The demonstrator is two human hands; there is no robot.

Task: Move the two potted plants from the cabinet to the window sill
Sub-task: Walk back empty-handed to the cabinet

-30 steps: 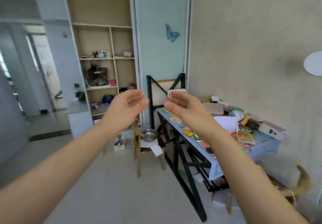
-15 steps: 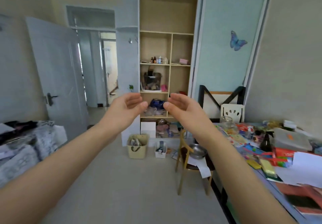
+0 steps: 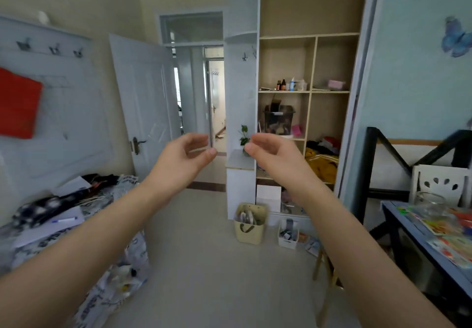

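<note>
Both hands are up and empty: the left hand point(image 3: 184, 154) and right hand point(image 3: 273, 154) face each other with fingers loosely curled, nothing between them. This looks like the approach step, with no pot lifted yet. Dead ahead at twelve o'clock, one potted plant point(image 3: 244, 133) stands on the low white cabinet ledge point(image 3: 238, 160). Its leaves show, but the pot is partly hidden behind the right fingertips. A second plant can't be made out from here, and the window sill isn't in view. The next move calls for crossing the floor point(image 3: 204, 263) to the ledge and bringing both hands round the pot, under the leaves. The lane down the middle is open, but the sides crowd in. There's a cluttered bed point(image 3: 63, 212) at eight o'clock and a blue table point(image 3: 421, 230) edge at four. A wooden stool point(image 3: 324, 271) stands at five. Watch the feet near the cabinet: a woven basket point(image 3: 249, 228) and a small white bin point(image 3: 288, 234) stand at its base, at six o'clock from the plant. The ledge is narrow, boxed in by the tall shelving point(image 3: 309, 90) at its three o'clock, so the lift probably wants to come straight back.
</note>
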